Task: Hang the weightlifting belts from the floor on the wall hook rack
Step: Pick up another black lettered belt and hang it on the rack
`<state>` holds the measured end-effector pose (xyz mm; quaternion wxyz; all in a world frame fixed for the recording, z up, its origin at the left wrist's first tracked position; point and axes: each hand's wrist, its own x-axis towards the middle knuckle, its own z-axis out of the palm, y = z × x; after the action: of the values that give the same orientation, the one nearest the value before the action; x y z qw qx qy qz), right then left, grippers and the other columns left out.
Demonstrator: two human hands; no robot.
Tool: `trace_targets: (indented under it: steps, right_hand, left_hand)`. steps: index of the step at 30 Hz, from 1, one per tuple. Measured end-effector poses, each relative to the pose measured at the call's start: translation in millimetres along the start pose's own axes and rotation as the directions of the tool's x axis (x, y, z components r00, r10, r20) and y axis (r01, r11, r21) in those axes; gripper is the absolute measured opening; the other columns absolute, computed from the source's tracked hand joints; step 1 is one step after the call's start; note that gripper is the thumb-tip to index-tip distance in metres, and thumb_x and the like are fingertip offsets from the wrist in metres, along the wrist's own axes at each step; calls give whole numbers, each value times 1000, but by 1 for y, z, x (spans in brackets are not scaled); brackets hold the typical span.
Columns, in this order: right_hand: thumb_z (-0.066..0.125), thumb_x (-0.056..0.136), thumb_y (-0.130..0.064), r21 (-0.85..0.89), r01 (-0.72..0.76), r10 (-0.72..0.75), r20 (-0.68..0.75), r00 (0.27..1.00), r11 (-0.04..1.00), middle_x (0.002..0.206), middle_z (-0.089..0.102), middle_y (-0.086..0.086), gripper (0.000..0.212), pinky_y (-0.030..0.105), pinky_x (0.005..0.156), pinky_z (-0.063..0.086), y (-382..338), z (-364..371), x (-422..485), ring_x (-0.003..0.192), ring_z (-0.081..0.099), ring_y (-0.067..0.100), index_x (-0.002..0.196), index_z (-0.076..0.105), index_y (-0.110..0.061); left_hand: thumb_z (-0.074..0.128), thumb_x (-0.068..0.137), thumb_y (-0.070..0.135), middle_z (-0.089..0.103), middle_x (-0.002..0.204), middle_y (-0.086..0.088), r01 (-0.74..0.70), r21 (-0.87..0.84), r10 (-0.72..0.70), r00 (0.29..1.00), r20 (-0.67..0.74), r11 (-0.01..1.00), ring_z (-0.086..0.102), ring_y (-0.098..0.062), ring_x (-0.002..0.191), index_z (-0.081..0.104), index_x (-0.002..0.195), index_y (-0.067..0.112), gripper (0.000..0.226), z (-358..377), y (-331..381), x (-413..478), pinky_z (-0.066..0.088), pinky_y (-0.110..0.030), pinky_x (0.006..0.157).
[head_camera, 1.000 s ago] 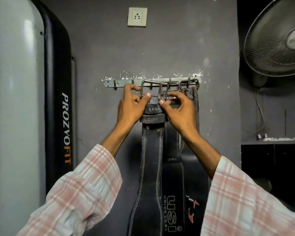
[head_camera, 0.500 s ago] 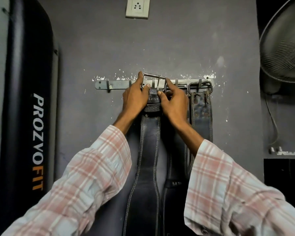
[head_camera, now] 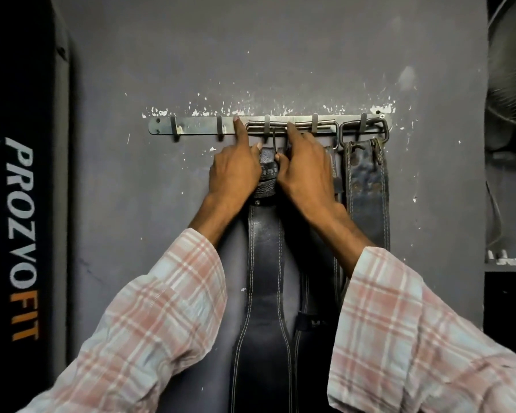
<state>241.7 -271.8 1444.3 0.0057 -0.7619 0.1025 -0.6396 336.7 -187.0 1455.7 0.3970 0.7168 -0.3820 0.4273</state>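
Now seated on wall hook rack (head_camera: 191, 126), formerly raised: buckle (head_camera: 280, 126). Black belt (head_camera: 264, 278): heavy, stiff leather, hanging; best held near buckle. Left hand (head_camera: 236, 171), right hand (head_camera: 303, 171): grip closed around strap top.

Rack (head_camera: 197, 129): flat metal bar on grey wall, five hooks. Black stitched belt (head_camera: 264, 263) hangs vertical, buckle (head_camera: 276, 126) over the middle hook. Second dark belt (head_camera: 313, 317) behind it. Worn blue-grey belt (head_camera: 368, 198) on rightmost hook, buckle (head_camera: 364, 129) looped.
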Motion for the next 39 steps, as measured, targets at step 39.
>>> trace_targets:
  steps: [39]
  right_hand:
    - [76, 84, -10, 336, -562, 363, 500, 786, 756, 100, 63, -1, 24, 22, 68, 54, -17, -58, -481, 71, 61, 10, 105, 67, -16]
  left_hand:
    - [63, 88, 22, 63, 100, 8, 431, -119, -297, 773, 561, 895, 62, -17, 70, 57, 129, 32, 42, -43, -104, -516, 56, -37, 75]
